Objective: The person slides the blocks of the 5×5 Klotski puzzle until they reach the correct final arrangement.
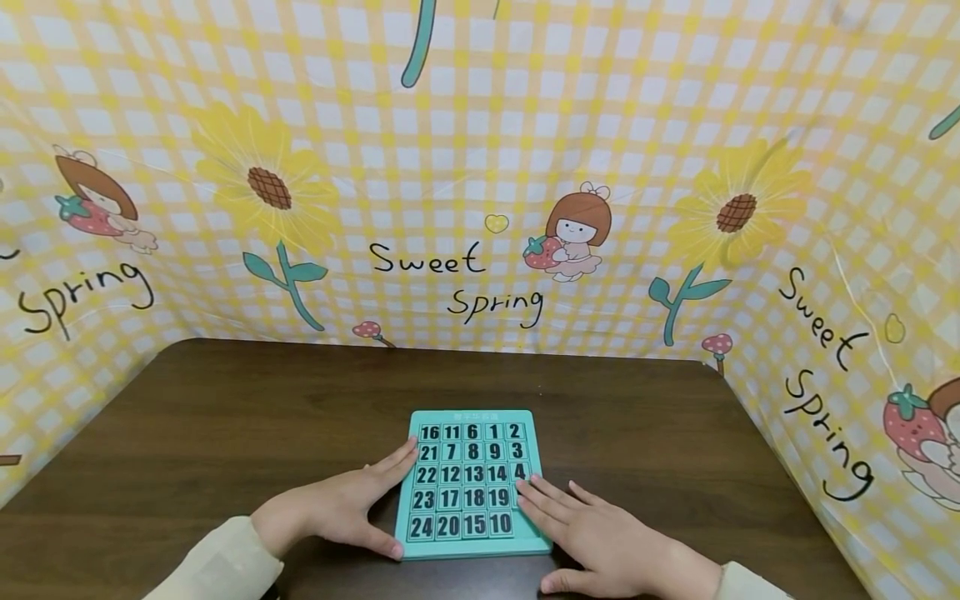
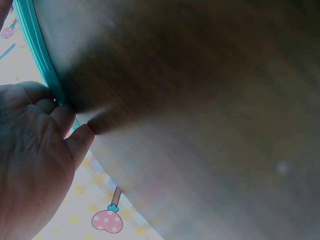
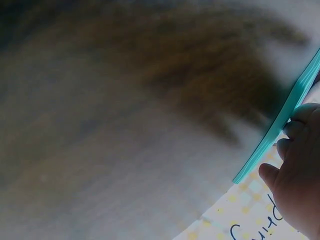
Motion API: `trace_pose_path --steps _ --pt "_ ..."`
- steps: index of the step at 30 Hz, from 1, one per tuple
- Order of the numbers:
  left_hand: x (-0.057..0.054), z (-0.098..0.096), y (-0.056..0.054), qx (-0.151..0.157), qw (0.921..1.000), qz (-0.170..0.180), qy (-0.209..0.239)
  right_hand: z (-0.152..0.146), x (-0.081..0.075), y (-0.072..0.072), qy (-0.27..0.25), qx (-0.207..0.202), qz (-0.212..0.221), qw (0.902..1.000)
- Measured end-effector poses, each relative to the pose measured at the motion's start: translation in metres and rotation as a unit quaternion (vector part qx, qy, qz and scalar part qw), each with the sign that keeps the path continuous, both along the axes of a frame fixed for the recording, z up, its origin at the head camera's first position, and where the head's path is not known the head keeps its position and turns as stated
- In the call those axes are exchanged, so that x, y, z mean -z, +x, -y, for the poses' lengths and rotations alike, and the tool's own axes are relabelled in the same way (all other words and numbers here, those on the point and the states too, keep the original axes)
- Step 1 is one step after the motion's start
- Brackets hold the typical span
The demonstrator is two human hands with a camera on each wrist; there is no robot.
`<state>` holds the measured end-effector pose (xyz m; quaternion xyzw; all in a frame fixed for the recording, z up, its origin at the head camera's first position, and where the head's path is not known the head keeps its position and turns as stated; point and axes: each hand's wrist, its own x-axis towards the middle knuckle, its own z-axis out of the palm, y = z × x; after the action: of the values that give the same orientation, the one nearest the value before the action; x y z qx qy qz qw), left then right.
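A turquoise sliding number puzzle (image 1: 450,547) lies flat on the table, its square tiles printed with black numerals. The top row reads 16, 11, 6, 1, 2. The 4 tile (image 1: 520,472) is at the right of the third row; below it, fingertips cover part of the right column. An open slot shows at the bottom right corner. My left hand (image 1: 341,504) rests against the puzzle's left edge, thumb at the lower left corner, fingers stretched along the side. Reaching over the right edge, my right hand (image 1: 600,533) touches the puzzle with extended fingertips, its thumb on the table.
The dark brown wooden table (image 1: 262,400) carries the puzzle near its front. A yellow checked cloth (image 1: 420,167) with flowers and "Sweet Spring" lettering hangs behind and along both sides. Pale sleeves (image 1: 225,562) cover the forearms.
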<state>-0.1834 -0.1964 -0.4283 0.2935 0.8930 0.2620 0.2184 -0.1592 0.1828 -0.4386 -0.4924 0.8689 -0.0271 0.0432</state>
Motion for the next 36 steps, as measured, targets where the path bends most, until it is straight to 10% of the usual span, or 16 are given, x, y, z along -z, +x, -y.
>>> trace_pose_path --steps 8,19,36 --pt "-0.001 0.000 0.000 0.002 1.0000 0.005 0.000 0.007 0.000 0.004 -0.017 -0.029 0.003 0.9994" --pt "-0.001 0.000 0.000 0.003 0.9999 0.012 0.005 0.015 0.004 0.008 0.014 -0.073 -0.097 0.9925" --pt "-0.001 -0.001 0.000 0.002 0.9999 0.013 0.005 -0.010 0.003 0.012 -0.002 -0.044 -0.082 0.9957"
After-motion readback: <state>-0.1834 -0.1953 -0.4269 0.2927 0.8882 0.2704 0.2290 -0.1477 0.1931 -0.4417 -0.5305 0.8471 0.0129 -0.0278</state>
